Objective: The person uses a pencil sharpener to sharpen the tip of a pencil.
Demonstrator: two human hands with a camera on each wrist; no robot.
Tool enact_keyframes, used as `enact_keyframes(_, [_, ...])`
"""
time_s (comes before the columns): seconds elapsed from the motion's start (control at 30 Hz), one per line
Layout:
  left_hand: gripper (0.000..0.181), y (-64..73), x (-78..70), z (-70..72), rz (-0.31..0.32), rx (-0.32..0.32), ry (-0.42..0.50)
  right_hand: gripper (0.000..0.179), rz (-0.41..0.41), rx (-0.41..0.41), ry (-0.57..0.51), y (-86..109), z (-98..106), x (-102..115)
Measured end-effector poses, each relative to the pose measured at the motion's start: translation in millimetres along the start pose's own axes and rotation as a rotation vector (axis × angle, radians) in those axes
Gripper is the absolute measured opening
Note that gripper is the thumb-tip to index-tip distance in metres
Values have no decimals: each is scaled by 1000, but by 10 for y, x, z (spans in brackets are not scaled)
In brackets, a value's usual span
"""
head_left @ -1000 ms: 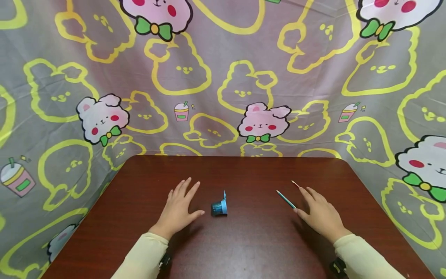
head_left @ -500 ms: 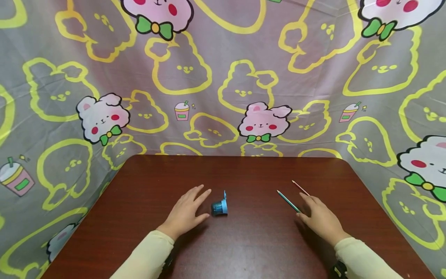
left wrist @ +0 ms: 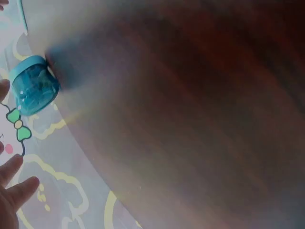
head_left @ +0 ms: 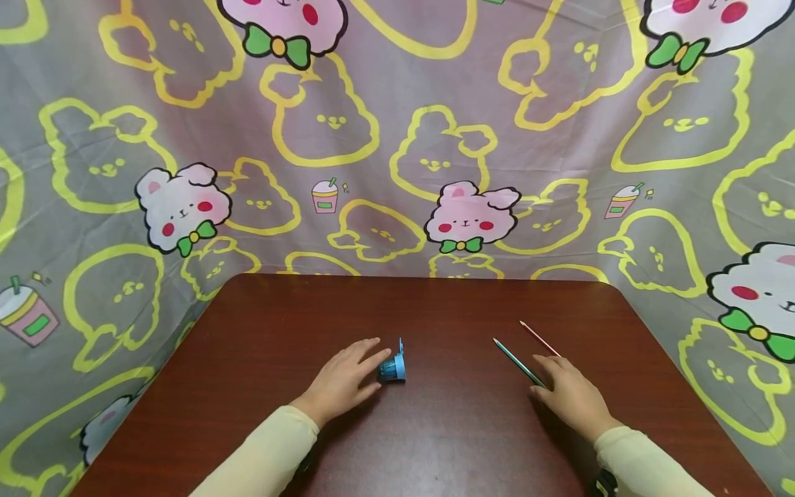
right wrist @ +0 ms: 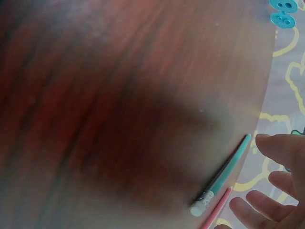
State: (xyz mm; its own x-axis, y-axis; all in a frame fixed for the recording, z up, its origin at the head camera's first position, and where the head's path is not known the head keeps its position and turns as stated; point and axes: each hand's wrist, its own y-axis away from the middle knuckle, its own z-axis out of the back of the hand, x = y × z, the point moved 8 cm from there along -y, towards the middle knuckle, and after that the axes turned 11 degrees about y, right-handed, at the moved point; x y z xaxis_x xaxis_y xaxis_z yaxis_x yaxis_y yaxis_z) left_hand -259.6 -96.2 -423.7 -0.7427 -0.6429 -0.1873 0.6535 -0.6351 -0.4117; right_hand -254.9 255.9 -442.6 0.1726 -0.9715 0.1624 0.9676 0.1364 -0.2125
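A blue see-through pencil sharpener (head_left: 392, 368) lies on its side on the table, its lid flipped up. Two holes show in its blue top (right wrist: 283, 19) in the right wrist view. My left hand (head_left: 341, 384) reaches close beside it, fingers spread, and partly covers its left end. Whether they touch cannot be told. In the left wrist view the sharpener (left wrist: 33, 87) stands apart from the visible fingertips. A teal pencil (head_left: 515, 359) and a red pencil (head_left: 539, 337) lie at right. Over their near ends hovers my right hand (head_left: 574, 395), fingers loosely bent, holding nothing.
The dark red-brown table (head_left: 447, 435) has rounded far corners. A grey cloth (head_left: 373, 83) printed with rabbits and yellow outlines hangs behind it and along both sides.
My left hand has moved right, up to the sharpener. My right hand has drawn slightly back toward me, baring more of both pencils. The sharpener and pencils stay in place.
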Motion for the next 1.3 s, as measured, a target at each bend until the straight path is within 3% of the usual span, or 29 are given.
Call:
enact_keyframes(0.27, [58,-41,-40,-92,-54,17,-2,54,27,-54,34,24,-31,17])
enact_keyframes(0.67, [59,-109,-56,-103,-62,48,35,48,-46,72,-36,12,-80,-126])
enact_keyframes(0.93, [60,-93,-78,-170,-91,100,48,44,-42,72,-35,57,-110,-144])
enact_keyframes(1.3, [59,-163,-95,-202,-102,101,78,27,-73,90,-35,100,-118,-180])
